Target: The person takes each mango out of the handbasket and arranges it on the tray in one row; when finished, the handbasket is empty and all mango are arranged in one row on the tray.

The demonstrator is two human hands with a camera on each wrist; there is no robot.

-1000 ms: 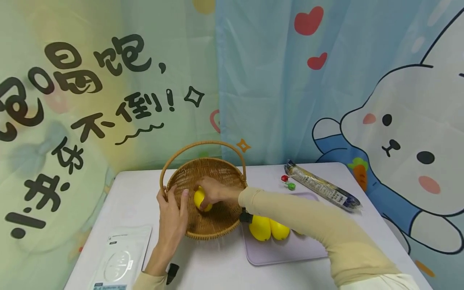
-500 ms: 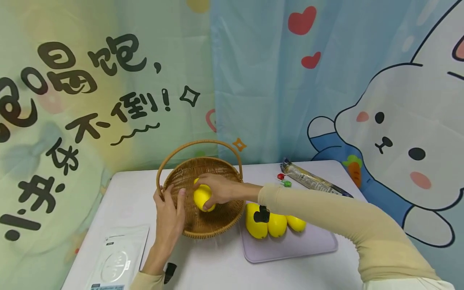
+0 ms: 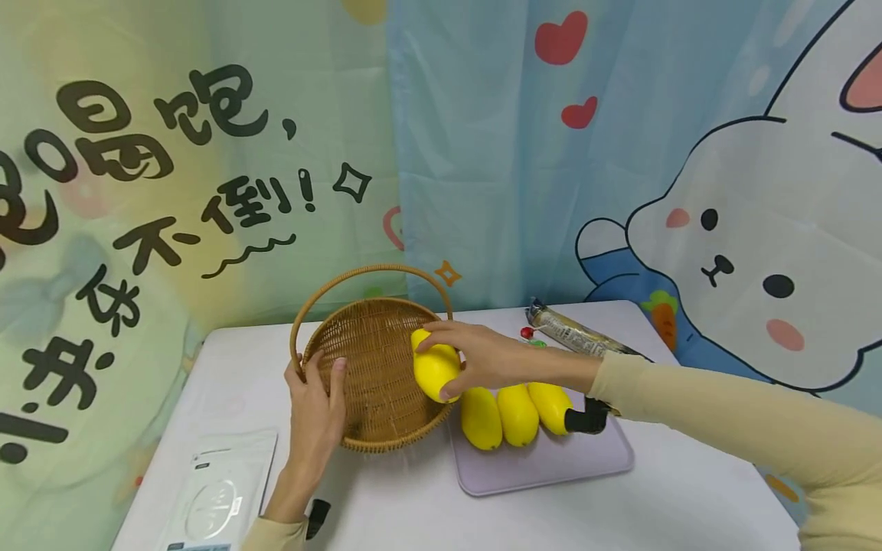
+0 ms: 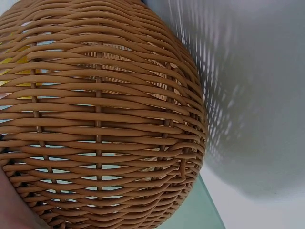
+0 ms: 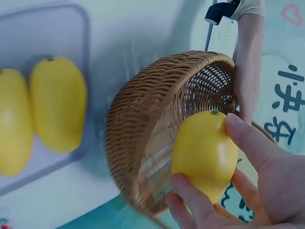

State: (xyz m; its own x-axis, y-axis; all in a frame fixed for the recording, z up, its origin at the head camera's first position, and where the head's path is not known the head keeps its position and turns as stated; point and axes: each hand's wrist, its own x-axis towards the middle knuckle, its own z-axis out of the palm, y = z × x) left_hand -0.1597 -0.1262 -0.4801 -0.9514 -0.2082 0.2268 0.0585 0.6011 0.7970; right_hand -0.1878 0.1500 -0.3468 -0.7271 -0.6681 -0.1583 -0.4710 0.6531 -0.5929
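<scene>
A yellow mango [image 3: 432, 369] is held in my right hand [image 3: 491, 357], over the right rim of a brown wicker basket [image 3: 375, 443]. In the right wrist view, thumb and fingers clasp the mango [image 5: 202, 152], its green stem end upward. With its fingers over the left rim, my left hand [image 3: 313, 413] grips the basket, whose mouth tilts toward me. The left wrist view is filled by the basket's woven outer side [image 4: 109, 102]. Three more mangoes [image 3: 518, 415] lie side by side on a pale purple tray [image 3: 506, 476] right of the basket.
Behind the right forearm lie a long dark-and-gold package [image 3: 572, 330] and a red lollipop [image 3: 527, 333] with a green one. A white pouch [image 3: 217, 490] lies at the table's left. A printed curtain [image 3: 468, 153] hangs behind the white table [image 3: 386, 513].
My right hand has lifted the mango from inside the basket and moved right to its rim. My left hand keeps its grip. The head view has turned slightly right.
</scene>
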